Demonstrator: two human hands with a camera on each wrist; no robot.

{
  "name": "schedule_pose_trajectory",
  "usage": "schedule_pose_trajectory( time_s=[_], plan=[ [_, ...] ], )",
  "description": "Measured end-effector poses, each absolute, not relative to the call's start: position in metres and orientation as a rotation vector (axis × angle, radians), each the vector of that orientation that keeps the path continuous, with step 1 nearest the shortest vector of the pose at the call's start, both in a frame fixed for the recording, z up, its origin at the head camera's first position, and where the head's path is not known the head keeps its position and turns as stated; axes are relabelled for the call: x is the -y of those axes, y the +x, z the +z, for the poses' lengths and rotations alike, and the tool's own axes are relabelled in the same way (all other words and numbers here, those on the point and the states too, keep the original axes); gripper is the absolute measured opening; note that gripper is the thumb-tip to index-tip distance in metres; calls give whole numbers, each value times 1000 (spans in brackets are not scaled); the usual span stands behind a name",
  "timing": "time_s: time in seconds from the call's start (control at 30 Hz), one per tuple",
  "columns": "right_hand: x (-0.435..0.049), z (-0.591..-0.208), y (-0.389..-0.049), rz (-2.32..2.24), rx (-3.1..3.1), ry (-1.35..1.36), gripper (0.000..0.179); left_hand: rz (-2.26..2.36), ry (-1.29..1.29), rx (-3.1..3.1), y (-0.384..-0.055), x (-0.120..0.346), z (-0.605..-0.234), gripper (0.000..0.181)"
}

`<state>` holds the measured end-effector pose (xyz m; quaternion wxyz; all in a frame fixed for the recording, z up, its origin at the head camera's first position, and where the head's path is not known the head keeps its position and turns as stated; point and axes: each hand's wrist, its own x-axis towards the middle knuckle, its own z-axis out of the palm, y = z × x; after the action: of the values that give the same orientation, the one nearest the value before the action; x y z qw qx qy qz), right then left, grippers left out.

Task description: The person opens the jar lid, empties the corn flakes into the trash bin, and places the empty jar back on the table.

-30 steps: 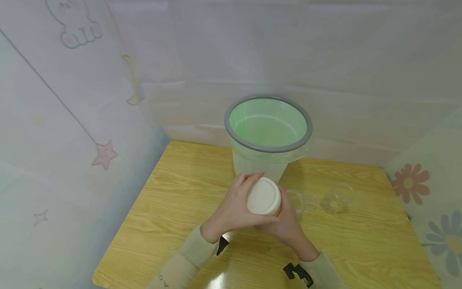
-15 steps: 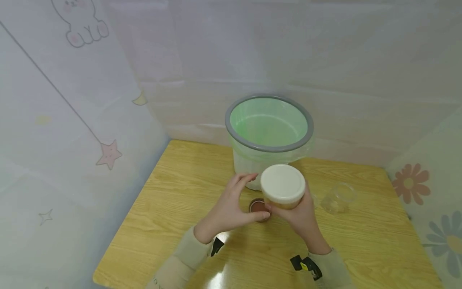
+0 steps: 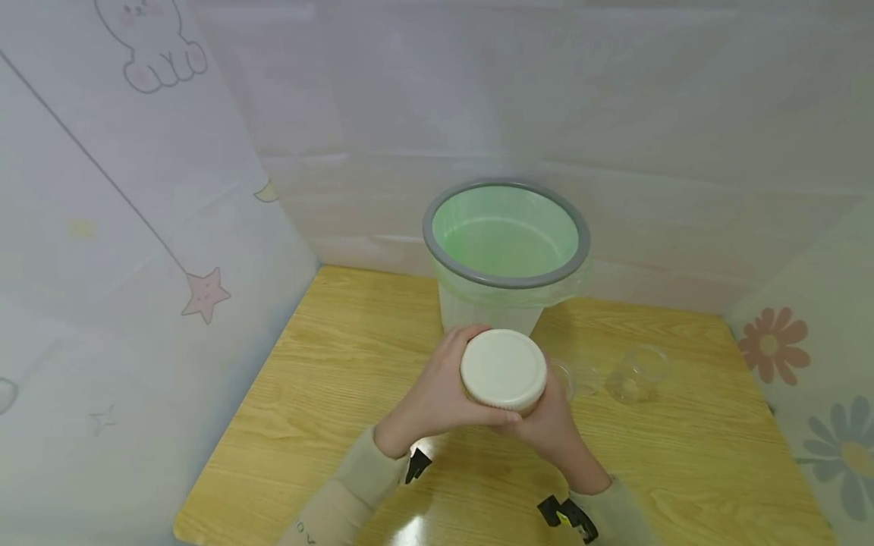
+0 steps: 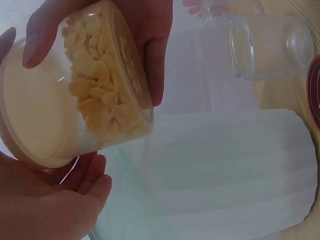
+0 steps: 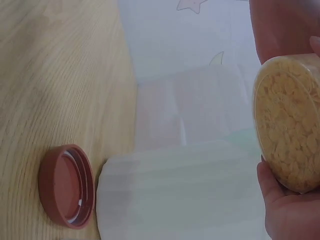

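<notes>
A clear jar [image 4: 102, 75] holding pale yellow flakes, topped by a cream lid [image 3: 504, 369], is held in front of the bin above the table. My left hand [image 3: 440, 390] curls round the lid's side, its thumb along the near edge. From the other side my right hand [image 3: 546, 425] grips the jar's body, its fingers over the clear wall in the left wrist view. The jar's base [image 5: 287, 120], with flakes pressed against it, faces the right wrist camera. In the head view the hands and lid hide most of the body.
Behind the hands stands a white bin [image 3: 488, 307] with a grey rim and green liner. A reddish-brown lid [image 5: 65, 187] lies on the wooden table [image 3: 328, 364] near the bin's foot. To the right are a clear glass jar [image 3: 638, 373] and another clear round item [image 3: 563, 378].
Half a second ago my left hand was off the jar, fingers spread, while my right hand held it farther right. Now the jar is back left and my left hand grips its lid again.
</notes>
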<state>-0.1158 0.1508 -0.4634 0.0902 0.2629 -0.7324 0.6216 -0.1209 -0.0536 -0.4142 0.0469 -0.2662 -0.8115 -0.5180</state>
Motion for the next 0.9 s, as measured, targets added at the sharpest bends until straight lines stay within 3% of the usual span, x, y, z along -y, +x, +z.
schedule_pose_trajectory(
  time_s=[0.37,0.67,0.77,0.9],
  plan=[
    [-158,-461,-122,1808,2132,629,115,-1631,-844,2441,-119,52,-414,109],
    [-167,-457,-128,1835,2087,598,111,-1635,-814,2436,-119,55,-417,73],
    [-165,-458,-126,1839,2105,655,108,-1677,-769,2437,-121,55,-416,77],
    [-159,-460,-123,1844,2153,761,109,-1683,-784,2456,-122,53,-413,101]
  ],
)
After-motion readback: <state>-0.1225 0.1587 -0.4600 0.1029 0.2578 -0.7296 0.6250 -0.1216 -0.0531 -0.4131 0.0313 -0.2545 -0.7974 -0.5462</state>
